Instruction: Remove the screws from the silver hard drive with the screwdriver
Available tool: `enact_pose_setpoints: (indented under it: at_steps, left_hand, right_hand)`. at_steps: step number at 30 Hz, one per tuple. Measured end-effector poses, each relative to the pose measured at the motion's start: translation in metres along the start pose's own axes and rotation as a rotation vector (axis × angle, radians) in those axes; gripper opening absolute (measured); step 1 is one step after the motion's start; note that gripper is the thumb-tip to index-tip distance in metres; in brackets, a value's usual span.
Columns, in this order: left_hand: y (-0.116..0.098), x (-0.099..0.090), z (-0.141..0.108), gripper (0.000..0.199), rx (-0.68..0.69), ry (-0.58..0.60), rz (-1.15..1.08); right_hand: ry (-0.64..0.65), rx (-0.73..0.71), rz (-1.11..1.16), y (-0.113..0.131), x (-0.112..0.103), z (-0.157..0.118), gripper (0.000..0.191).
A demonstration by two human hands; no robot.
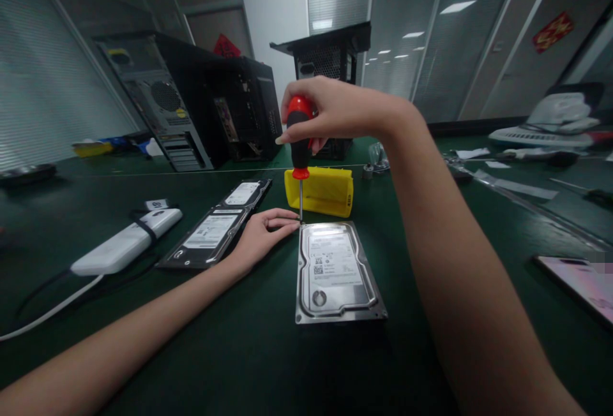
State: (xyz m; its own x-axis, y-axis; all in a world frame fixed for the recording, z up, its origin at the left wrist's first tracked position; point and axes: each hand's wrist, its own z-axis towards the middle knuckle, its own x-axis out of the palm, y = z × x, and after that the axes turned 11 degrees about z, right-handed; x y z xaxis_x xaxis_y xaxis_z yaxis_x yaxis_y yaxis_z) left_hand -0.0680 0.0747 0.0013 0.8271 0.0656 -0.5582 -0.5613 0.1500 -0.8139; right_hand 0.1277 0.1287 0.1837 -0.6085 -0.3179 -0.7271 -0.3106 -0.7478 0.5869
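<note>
A screwdriver (301, 148) with a red and black handle stands upright, my right hand (325, 106) wrapped round its handle from above. Its shaft reaches down to the far left corner of a silver hard drive (335, 269), which lies flat, label side up, on the dark green table. My left hand (263, 234) rests at that same corner, thumb and fingertips drawn together beside the screwdriver's tip. Whatever lies between those fingertips is too small to make out. Just behind the drive sits a yellow plastic tray (325, 193).
Two more hard drives (211, 231) lie end to end at left, beside a white power strip (127, 240) with cables. Black computer cases (239, 110) stand at the back. A phone (582, 282) lies at right, with loose tools and paper scraps behind it.
</note>
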Motion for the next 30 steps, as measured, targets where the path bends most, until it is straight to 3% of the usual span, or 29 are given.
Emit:
enact_pose_setpoints:
  at_steps: [30]
  left_hand:
    - [0.0008, 0.0005, -0.0004, 0.034, 0.014, 0.039, -0.033]
  right_hand:
    - [-0.001, -0.016, -0.008, 0.0014, 0.002, -0.0002, 0.034]
